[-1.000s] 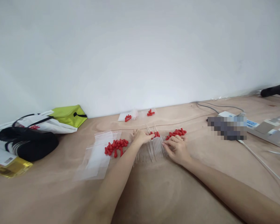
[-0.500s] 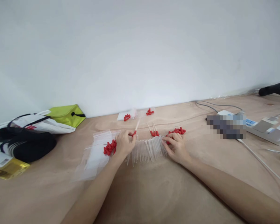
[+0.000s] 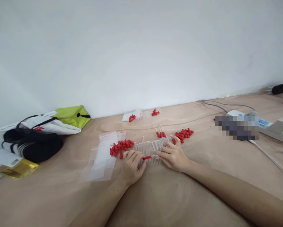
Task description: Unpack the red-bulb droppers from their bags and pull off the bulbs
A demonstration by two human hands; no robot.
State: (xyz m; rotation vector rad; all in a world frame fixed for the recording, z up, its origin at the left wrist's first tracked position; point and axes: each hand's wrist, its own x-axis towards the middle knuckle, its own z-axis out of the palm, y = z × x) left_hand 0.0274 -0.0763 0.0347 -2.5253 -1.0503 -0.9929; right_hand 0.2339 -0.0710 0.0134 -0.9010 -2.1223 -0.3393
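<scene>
In front of me, my left hand [image 3: 133,167] pinches a red rubber dropper bulb [image 3: 147,157] lying level. A clear thin tube [image 3: 154,155] runs from the bulb's right end into the fingertips of my right hand [image 3: 173,154], which are closed on it. Beneath and behind both hands lies a row of clear thin tubes [image 3: 144,147], side by side. Loose red bulbs [image 3: 120,146] are heaped left of the row, with another heap [image 3: 184,135] behind my right hand. Three droppers [image 3: 161,134] with red bulbs lie beyond the row, tubes pointing away.
Flat clear zip bags [image 3: 103,157] lie at left. Near the wall are small bags with red bulbs [image 3: 132,118]. Far left sit a black bag [image 3: 41,146], a white bag [image 3: 65,127] and a lime-green bag [image 3: 72,115]. A power strip [image 3: 264,122] and cables [image 3: 268,157] occupy the right.
My left hand has come down toward me, turning its dropper from pointing away to level. My right hand has moved nearer to me and now grips that tube. The view has shifted slightly.
</scene>
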